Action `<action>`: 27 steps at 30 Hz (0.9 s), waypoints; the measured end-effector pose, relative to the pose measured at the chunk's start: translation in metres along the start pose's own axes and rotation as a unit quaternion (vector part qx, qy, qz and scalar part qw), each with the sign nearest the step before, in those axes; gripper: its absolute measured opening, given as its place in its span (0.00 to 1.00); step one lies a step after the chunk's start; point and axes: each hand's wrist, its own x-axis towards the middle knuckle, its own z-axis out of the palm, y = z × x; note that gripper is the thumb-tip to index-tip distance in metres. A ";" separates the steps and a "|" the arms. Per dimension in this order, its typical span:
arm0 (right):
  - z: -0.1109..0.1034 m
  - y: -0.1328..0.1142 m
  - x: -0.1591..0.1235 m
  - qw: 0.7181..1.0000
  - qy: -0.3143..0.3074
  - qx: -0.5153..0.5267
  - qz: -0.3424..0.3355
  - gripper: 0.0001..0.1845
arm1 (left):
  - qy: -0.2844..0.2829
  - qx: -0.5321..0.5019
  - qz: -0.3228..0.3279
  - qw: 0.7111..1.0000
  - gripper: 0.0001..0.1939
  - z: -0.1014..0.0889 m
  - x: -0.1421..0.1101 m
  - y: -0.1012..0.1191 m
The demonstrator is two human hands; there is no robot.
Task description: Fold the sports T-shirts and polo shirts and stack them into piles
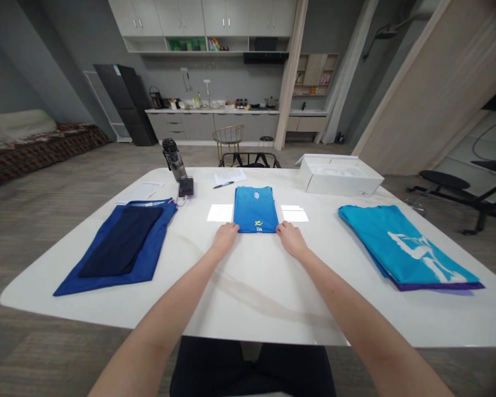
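A bright blue T-shirt (255, 207), folded into a neat rectangle, lies flat on the white table (248, 286) in front of me. It carries a white logo near its far edge and a yellow and white print near its close edge. My left hand (226, 237) has its fingers closed at the near left corner of the shirt. At the near right corner, my right hand (291, 238) pinches the fabric in the same way. Both arms reach straight out over the table.
Dark and blue folded garments (122, 242) lie at left, a stack of turquoise and purple shirts (413, 245) at right. Towards the back stand a bottle (174, 160), a small dark device (186, 187), a pen (224, 185) on paper and a white box (339, 175).
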 end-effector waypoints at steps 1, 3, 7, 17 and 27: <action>-0.002 0.000 -0.004 1.000 -0.011 0.014 -0.009 0.13 | -0.002 -0.004 0.007 1.000 0.16 -0.002 -0.004 0.003; -0.008 0.002 -0.016 0.996 -0.045 0.063 -0.033 0.13 | -0.008 -0.021 0.030 0.999 0.15 -0.007 -0.017 0.008; -0.027 0.007 -0.057 0.971 -0.158 0.171 -0.051 0.12 | -0.041 -0.085 0.092 0.991 0.12 -0.019 -0.061 0.018; -0.061 0.007 -0.094 0.898 -0.348 0.261 -0.070 0.11 | -0.148 -0.263 0.145 0.942 0.11 -0.049 -0.107 0.031; -0.007 0.039 0.075 0.977 -0.066 0.153 0.130 0.33 | -0.061 -0.124 -0.115 0.984 0.26 -0.024 0.070 -0.020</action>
